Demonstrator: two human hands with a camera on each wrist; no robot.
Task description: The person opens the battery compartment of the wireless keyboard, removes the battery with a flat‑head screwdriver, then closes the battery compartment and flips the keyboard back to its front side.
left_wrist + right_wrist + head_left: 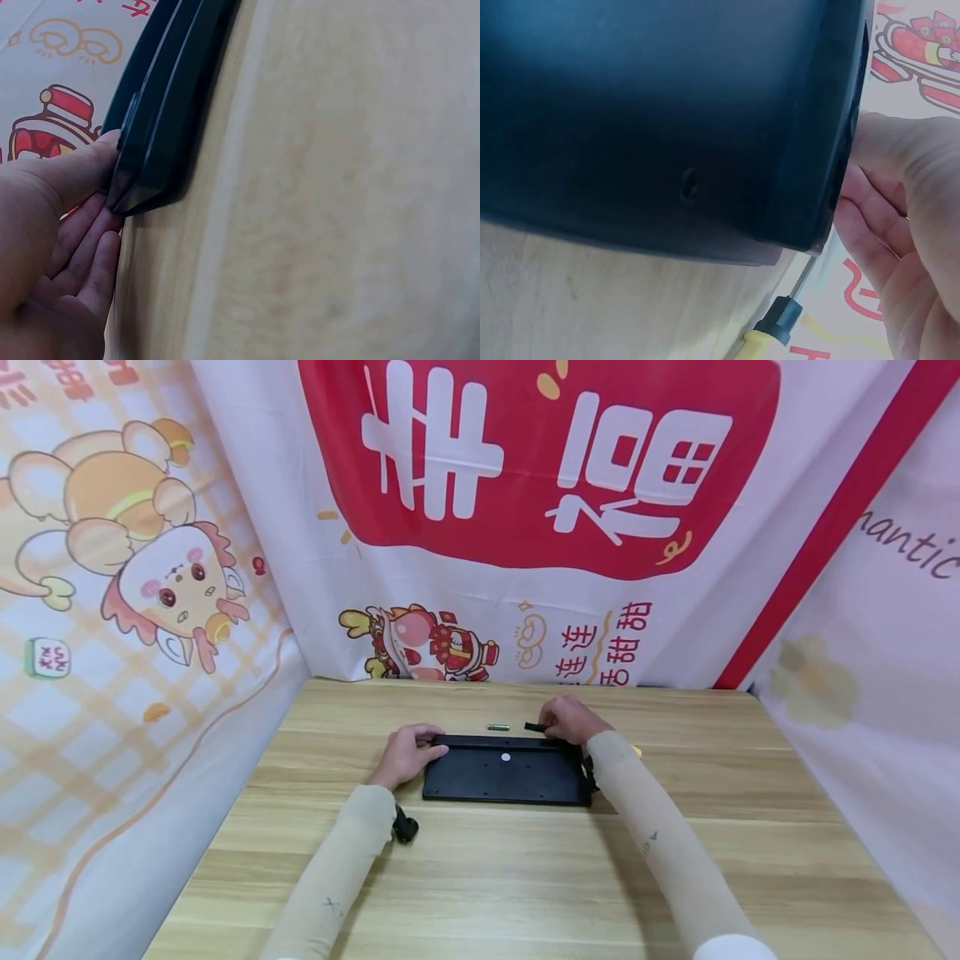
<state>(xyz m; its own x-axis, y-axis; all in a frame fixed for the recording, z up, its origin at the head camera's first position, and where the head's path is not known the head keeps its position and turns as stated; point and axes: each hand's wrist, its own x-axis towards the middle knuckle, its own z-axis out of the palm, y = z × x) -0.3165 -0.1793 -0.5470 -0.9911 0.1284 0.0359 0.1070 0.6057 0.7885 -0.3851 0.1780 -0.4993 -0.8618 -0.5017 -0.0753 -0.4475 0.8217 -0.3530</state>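
A black keyboard (510,774) lies with its underside up on the table, showing a round white sticker and small screw holes. My left hand (408,752) grips its far left corner, thumb on the upper face and fingers beneath, as the left wrist view shows. Beyond the far right edge, my right hand (573,720) pinches a small black strip, like a battery cover (534,727). In the right wrist view the keyboard's corner (802,187) hides the right fingertips and the strip. A green battery (498,727) lies just behind the keyboard.
A screwdriver (778,321) with a yellow and black handle lies by the keyboard's right end, mostly hidden by the right arm in the head view. Printed cloth (540,610) hangs behind the wooden table (495,877) and along both sides.
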